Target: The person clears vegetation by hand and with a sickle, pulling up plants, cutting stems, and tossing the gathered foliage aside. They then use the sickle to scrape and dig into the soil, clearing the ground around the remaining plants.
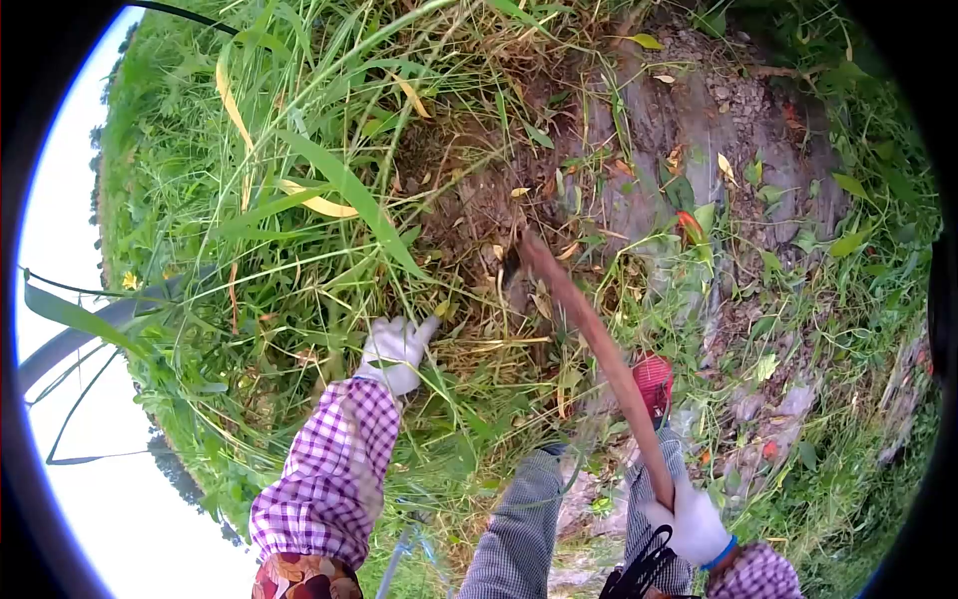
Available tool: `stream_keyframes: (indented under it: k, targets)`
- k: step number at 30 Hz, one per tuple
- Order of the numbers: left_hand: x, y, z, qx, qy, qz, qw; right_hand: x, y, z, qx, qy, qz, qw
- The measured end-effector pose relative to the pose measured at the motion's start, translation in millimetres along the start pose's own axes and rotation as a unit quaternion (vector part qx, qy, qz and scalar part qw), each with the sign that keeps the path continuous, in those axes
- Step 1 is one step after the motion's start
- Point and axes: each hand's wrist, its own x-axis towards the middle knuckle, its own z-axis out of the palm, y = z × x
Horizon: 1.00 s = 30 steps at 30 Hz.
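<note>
My left hand (394,357), in a white glove, reaches into tall green grass (309,270) on the left. Its fingers look apart, with the tips partly hidden among the blades. My right hand (696,524), also gloved in white, is closed around the lower end of a hoe's long, slightly curved wooden handle (606,349). The handle slants up and left to the ground, where its dark head is mostly hidden at the brown soil (479,220) and dry stems.
Torn, soil-strewn plastic sheeting (639,140) covers the ground right of the grass. Red fruits (689,226) and yellow leaves are scattered there. My grey-trousered legs (519,529) and a red shoe (653,384) are below. Dark cords (644,567) hang by my right hand.
</note>
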Motion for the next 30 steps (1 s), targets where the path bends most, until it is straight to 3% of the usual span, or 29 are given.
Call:
stream_keyframes:
  k: [1,3,5,7,9,10,11,12,14,16,17,19,21,23,25,28,29,30]
  targets:
    - [2.9,0.7,-4.6,0.001,-0.002,0.001,1.000,31.0,-23.9,-2.0,0.016,0.026,-0.024,0.999]
    - [14.0,3.0,-9.9,0.035,-0.190,-0.078,0.978,94.5,-66.1,4.9,0.089,0.102,-0.123,0.983]
    - [11.4,0.8,-14.1,0.035,-0.154,-0.050,0.986,148.9,-118.0,22.1,0.118,0.083,-0.091,0.985]
    - [3.1,0.7,-18.2,-0.008,-0.062,-0.022,0.998,185.0,-119.8,80.6,0.134,0.070,-0.133,0.980]
    - [-4.3,1.4,-32.8,0.005,-0.028,-0.027,0.999,187.6,-62.4,127.1,0.088,-0.127,-0.071,0.985]
    - [-13.0,-6.3,-26.8,0.007,-0.035,-0.017,0.999,165.4,-28.9,126.2,0.094,-0.248,-0.011,0.964]
    - [-24.0,-14.2,-20.2,0.008,-0.043,-0.009,0.999,138.0,10.7,130.8,0.043,-0.310,0.024,0.949]
    - [-34.6,-18.1,-21.9,-0.002,-0.060,-0.043,0.997,106.2,16.8,111.8,0.063,-0.298,0.044,0.952]
    - [-44.8,-18.5,-41.1,-0.042,-0.043,-0.024,0.998,68.4,14.0,102.4,0.087,-0.300,0.069,0.948]
    - [-41.6,-27.0,-37.4,-0.057,0.025,0.025,0.998,62.6,2.6,103.6,0.027,-0.223,-0.074,0.972]
    - [-42.5,-29.0,-42.8,-0.077,0.013,0.029,0.997,67.4,-7.0,99.5,0.027,-0.218,-0.080,0.972]
    - [-52.5,-38.6,-17.8,-0.051,0.004,0.002,0.999,77.9,-21.8,91.1,-0.012,-0.244,0.020,0.969]
    - [-56.8,-37.6,-19.2,-0.053,-0.014,0.004,0.999,89.4,-27.4,91.0,-0.017,-0.235,-0.021,0.972]
    - [-58.2,-37.5,-19.5,-0.052,-0.020,-0.001,0.998,106.2,-51.3,85.5,0.074,-0.044,-0.072,0.994]
    - [-60.5,-39.0,-20.4,-0.083,0.010,0.018,0.996,133.9,-90.1,74.2,0.200,0.014,-0.068,0.977]
    - [-61.7,-42.3,-16.7,-0.094,0.002,0.016,0.995,174.0,-123.7,87.7,0.216,0.084,-0.134,0.964]
    - [-61.9,-44.2,-16.6,-0.100,-0.002,0.016,0.995,189.7,-115.0,110.3,0.180,0.062,-0.139,0.972]
    - [-64.3,-47.0,-16.4,-0.097,-0.001,0.016,0.995,191.1,-102.6,122.5,0.154,-0.026,-0.091,0.984]
